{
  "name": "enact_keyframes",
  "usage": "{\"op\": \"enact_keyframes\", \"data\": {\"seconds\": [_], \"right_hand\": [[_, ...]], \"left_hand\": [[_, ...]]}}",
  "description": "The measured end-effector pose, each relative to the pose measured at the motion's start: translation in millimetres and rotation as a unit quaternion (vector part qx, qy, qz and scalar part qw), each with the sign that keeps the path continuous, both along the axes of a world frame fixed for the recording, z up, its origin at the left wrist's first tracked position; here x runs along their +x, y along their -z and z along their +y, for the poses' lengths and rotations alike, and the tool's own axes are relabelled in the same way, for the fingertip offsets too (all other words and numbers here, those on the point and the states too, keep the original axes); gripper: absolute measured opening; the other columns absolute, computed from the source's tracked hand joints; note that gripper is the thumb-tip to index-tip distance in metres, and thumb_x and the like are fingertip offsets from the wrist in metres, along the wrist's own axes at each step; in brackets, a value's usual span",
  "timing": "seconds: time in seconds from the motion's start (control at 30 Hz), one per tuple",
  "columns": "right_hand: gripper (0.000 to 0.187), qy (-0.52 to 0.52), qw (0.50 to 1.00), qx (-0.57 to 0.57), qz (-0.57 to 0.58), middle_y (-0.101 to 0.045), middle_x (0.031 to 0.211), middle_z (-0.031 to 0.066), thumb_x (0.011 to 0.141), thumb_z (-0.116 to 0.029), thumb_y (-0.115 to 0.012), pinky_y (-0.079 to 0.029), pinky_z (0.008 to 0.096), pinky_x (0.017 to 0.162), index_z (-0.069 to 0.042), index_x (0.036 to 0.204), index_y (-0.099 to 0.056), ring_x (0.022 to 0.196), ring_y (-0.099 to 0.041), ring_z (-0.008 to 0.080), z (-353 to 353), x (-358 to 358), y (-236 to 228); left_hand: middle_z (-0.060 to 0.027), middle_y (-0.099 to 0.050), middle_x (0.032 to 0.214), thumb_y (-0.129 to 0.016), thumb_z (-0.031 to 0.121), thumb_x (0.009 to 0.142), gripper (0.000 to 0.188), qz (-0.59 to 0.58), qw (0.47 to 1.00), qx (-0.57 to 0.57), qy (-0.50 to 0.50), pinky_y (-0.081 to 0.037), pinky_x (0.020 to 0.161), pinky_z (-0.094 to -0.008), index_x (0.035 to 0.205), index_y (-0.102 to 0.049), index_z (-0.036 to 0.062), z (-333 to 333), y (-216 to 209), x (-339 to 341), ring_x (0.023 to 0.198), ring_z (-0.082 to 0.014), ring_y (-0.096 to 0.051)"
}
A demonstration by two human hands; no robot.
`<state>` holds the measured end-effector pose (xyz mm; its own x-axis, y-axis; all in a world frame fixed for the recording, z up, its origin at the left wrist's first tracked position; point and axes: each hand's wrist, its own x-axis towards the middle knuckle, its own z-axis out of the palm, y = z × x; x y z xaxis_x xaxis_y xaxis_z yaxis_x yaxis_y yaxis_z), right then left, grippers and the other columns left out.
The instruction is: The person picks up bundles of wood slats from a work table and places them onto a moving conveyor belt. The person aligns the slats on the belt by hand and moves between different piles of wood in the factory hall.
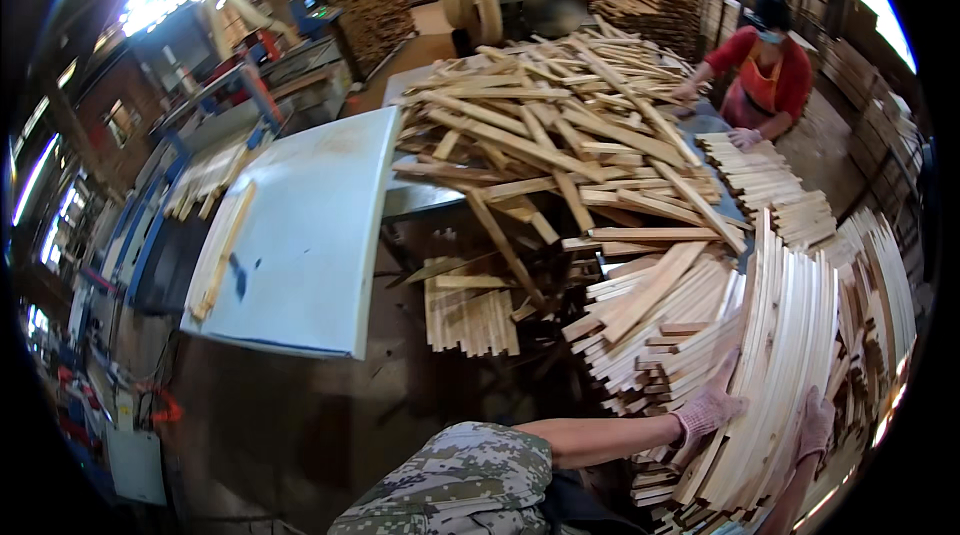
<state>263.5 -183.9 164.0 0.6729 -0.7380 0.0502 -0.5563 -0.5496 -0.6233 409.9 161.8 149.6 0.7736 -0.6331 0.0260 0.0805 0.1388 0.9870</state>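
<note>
Both my hands wear pale pink knit gloves and press in on opposite sides of a row of long, light wooden strips [775,335]. My left hand [712,403] grips the row's left edge, with a thumb or finger lying over the nearest strips. At the right edge, my right hand [816,423] holds the outer strip, its fingers partly out of sight. The strips lie side by side on top of a stack of similar wood at the lower right. Beside my left hand, more stacked strips [650,325] show their ends.
A big loose heap of wooden strips [560,115] covers the table ahead. Across it, a person in red [765,75] handles strips beside a neat row [770,180]. A pale blue board [300,235] stands left, and a low stack [470,315] sits under the heap.
</note>
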Motion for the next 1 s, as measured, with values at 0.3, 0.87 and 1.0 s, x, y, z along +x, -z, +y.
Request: {"op": "enact_keyframes", "data": {"seconds": [0.3,0.87,1.0], "right_hand": [[0.052,-0.125,0.990,0.014,-0.071,-0.057,0.074,0.0110,0.106,-0.041,-0.065,-0.046,0.0431,0.071,0.007,0.088,-0.063,0.071,-0.052,0.0262,220,109,-56],[0.062,-0.443,0.895,-0.012,0.040,-0.073,0.092,0.0304,0.088,-0.052,-0.077,-0.054,0.0495,0.081,0.010,0.092,-0.071,0.092,-0.072,0.0449,801,253,14],[0.059,-0.533,0.844,0.014,0.048,-0.074,0.091,0.0315,0.085,-0.047,-0.076,-0.056,0.0497,0.083,0.011,0.092,-0.072,0.093,-0.073,0.0460,908,265,47]], "left_hand": [[-0.0246,-0.025,0.175,-0.072,0.022,0.089,0.112,-0.058,0.989,0.013,-0.134,-0.029,0.128,-0.0367,0.174,0.001,0.0109,201,-10,15,0.159,-0.0331,-0.034],[-0.0186,-0.046,0.162,-0.071,0.007,0.090,0.106,0.073,0.889,-0.001,-0.453,-0.038,0.121,-0.0330,0.173,-0.004,0.0018,743,20,-59,0.142,-0.0255,-0.050],[-0.0221,-0.050,0.156,-0.076,0.017,0.088,0.110,0.096,0.867,0.084,-0.482,-0.041,0.116,-0.0320,0.174,-0.007,0.0066,855,56,-46,0.136,-0.0266,-0.054]]}}
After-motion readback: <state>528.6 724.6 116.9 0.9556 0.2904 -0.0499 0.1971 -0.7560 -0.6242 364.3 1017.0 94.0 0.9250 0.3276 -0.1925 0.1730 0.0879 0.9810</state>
